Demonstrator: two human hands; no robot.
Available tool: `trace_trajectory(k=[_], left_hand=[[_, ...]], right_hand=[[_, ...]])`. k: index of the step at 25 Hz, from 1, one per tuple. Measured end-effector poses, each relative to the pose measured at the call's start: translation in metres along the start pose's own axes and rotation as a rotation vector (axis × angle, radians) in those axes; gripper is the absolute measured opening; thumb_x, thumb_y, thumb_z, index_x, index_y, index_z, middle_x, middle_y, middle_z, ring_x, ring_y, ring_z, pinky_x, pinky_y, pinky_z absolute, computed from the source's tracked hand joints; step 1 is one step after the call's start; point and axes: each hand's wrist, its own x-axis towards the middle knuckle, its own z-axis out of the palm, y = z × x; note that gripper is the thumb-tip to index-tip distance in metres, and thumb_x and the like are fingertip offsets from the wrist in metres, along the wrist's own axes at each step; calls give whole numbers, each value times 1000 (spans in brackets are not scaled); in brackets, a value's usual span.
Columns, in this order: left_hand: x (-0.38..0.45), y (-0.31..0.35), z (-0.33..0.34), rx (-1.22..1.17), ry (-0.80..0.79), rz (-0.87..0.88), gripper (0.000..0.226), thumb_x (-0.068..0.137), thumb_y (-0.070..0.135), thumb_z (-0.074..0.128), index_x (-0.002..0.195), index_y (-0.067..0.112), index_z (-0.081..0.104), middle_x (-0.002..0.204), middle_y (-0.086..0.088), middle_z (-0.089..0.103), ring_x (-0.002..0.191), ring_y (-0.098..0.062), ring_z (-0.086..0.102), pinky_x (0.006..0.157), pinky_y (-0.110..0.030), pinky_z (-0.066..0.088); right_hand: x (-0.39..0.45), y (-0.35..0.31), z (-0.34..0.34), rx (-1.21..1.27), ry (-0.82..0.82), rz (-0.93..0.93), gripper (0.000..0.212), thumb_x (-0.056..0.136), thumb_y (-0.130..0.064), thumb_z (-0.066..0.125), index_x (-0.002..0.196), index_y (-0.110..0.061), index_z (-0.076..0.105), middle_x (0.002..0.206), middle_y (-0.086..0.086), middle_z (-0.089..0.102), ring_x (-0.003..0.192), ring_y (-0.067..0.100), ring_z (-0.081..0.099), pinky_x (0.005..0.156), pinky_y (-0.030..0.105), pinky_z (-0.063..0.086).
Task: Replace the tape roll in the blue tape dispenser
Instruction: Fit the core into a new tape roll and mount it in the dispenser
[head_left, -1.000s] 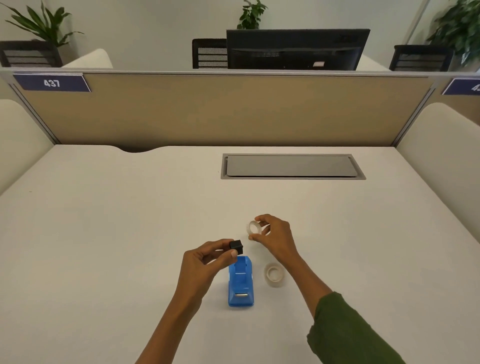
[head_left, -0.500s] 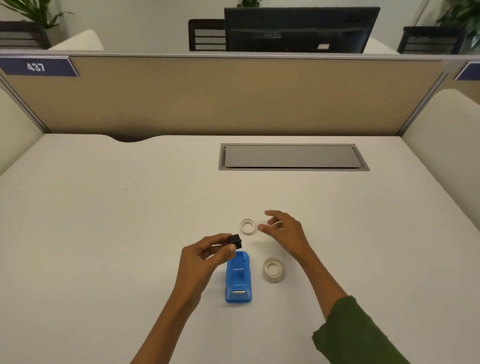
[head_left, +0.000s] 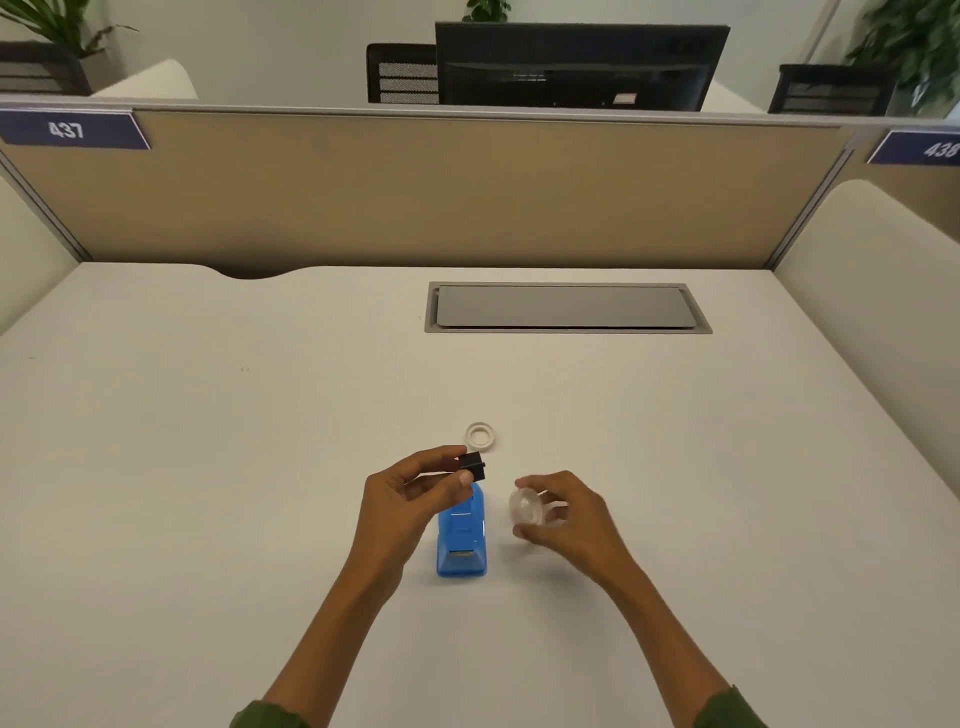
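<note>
The blue tape dispenser (head_left: 462, 540) stands on the white desk (head_left: 208, 467), its roll bay without a roll. My left hand (head_left: 410, 499) pinches a small black spindle (head_left: 472, 466) just above the dispenser's far end. My right hand (head_left: 566, 514) grips a clear tape roll (head_left: 527, 507) lifted just right of the dispenser. A thin white ring, the other roll (head_left: 480, 435), lies flat on the desk beyond both hands.
A grey cable hatch (head_left: 567, 307) is set into the desk further back. A tan partition (head_left: 441, 192) closes the far edge, with padded side panels (head_left: 878, 291) left and right. A dark monitor (head_left: 579, 65) stands behind the partition.
My right hand set the thin white ring down on the desk, moved back toward me and picked up the clear tape roll beside the dispenser. My left hand kept holding the spindle.
</note>
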Motion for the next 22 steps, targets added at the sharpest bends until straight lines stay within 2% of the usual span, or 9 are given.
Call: trace_trajectory(k=[3, 6, 11, 15, 19, 22], left_hand=[[-5, 5, 5, 0, -2, 15, 23, 75, 17, 73, 95, 29, 72, 91, 3, 76, 87, -20, 71, 78, -22, 57], [-9, 10, 14, 9, -29, 20, 25, 75, 17, 72, 99, 25, 71, 92, 1, 76, 85, -19, 71, 81, -25, 56], [-16, 21, 24, -1, -76, 51, 30, 72, 19, 72, 102, 19, 71, 92, -1, 76, 85, -20, 72, 80, -23, 56], [-20, 28, 24, -8, -86, 63, 33, 64, 25, 72, 98, 21, 72, 89, 2, 76, 84, -18, 72, 74, -17, 55], [-21, 32, 23, -4, -102, 71, 31, 65, 25, 72, 96, 23, 73, 89, 4, 76, 84, -15, 71, 70, -13, 53], [-21, 33, 24, -24, -89, 49, 30, 62, 31, 72, 92, 28, 74, 88, 5, 76, 81, -17, 72, 70, -17, 55]], right_hand=[[-14, -23, -17, 469, 21, -14, 49, 65, -11, 83, 106, -32, 66, 102, -5, 69, 91, 12, 66, 76, 20, 53], [-26, -45, -29, 629, -32, -99, 56, 63, -15, 83, 114, -29, 63, 109, -6, 69, 100, 18, 66, 79, 23, 53], [-39, -72, -37, 605, -60, -196, 53, 63, -16, 83, 111, -28, 64, 111, -9, 69, 103, 16, 65, 76, 21, 53], [-44, -84, -39, 565, -45, -217, 51, 58, -24, 82, 106, -33, 67, 107, -14, 70, 101, 12, 66, 74, 19, 54], [-45, -88, -40, 538, -41, -232, 48, 59, -24, 80, 103, -37, 67, 106, -17, 70, 100, 10, 66, 74, 18, 54], [-46, -90, -42, 533, -53, -241, 49, 60, -24, 80, 106, -35, 67, 108, -16, 70, 101, 11, 65, 76, 19, 54]])
